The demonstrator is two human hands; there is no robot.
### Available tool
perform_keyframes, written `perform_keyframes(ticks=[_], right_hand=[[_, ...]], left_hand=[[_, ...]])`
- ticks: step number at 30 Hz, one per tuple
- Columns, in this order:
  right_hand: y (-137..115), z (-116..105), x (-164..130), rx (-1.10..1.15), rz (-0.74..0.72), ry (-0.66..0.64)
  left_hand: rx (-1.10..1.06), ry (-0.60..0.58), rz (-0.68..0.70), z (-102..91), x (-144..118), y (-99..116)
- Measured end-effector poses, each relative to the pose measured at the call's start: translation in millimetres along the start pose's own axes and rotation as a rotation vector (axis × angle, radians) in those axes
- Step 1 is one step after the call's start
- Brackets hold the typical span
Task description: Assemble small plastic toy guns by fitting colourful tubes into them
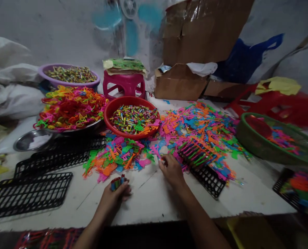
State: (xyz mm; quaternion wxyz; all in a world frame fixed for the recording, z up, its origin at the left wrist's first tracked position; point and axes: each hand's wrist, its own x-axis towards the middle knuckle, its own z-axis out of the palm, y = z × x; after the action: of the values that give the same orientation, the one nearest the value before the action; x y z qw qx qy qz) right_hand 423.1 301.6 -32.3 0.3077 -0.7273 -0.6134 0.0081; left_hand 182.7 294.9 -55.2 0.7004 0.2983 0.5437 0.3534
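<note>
My left hand [117, 192] is closed around several small coloured tubes [114, 184], which look like wrapped sweets. At the near edge of the plastic heap, my right hand [171, 170] pinches a pink plastic toy piece [156, 152]. Just right of it lies a black plastic rack [208, 181], its far part filled with a row of pink, green and orange pieces [197, 154]. A loose pile of flat bright plastic pieces [122, 155] spreads beyond both hands. Behind that, a red basin [108, 122] holds many more small tubes.
Black racks [39, 193] lie at the left by a metal bowl [20, 142]. Behind them stand a heaped basin of plastic pieces [71, 110] and a purple basin [43, 72]. A green basket [260, 148] sits at right. A fan [130, 8] and cardboard boxes [179, 84] are at the back.
</note>
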Motion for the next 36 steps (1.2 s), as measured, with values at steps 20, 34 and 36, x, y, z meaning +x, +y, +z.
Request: perform_keyframes(ticks=[20,34,36], right_hand=[[-36,-11,-64,1.169,0.138,-0.295],[-83,11,-66,1.302,0.439,-0.221],[-78,11,-67,1.275,0.452,-0.209]], left_hand=[[-0.265,-0.048,0.04,34.6,-23,29],[-0.136,-0.127,0.143,42.4,-38,22],[-0.09,-0.141,0.134,41.0,-37,23]])
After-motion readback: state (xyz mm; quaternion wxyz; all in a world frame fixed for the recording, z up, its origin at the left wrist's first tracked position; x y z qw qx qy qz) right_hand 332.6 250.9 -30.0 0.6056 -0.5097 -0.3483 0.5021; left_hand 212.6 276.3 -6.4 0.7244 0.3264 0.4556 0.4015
